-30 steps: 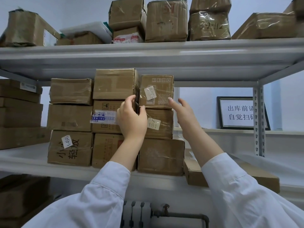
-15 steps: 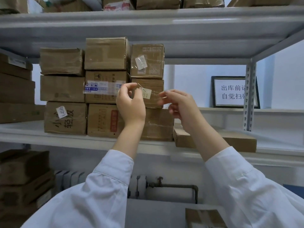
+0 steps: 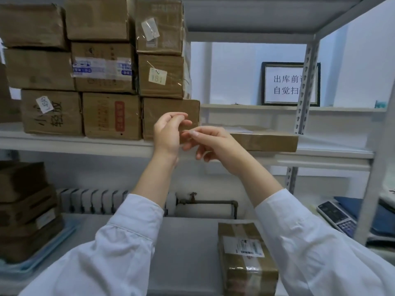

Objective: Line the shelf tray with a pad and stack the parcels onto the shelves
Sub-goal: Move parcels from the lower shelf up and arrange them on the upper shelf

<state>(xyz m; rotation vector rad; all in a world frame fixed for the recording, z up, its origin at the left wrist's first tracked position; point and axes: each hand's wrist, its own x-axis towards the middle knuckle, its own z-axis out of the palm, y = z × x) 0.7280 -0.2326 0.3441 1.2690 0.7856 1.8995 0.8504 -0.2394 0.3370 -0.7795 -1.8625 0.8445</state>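
Brown cardboard parcels stand stacked three high on the white middle shelf. A flat parcel lies on the same shelf to their right. In front of the lowest right box, my left hand and my right hand are raised close together. Their fingertips nearly touch, the fingers are loosely curled, and I see nothing held in either. A taped parcel with a white label lies on the grey surface below. At lower left, more boxes sit on a blue-lined tray.
The perforated shelf post rises at the right, with a framed sign behind it. A keypad device lies on a blue item at lower right. A radiator and pipe run along the wall under the shelf.
Both hands have come down from the top box of the right stack to the level of the bottom box. The view has tilted down, showing the parcel on the grey surface.
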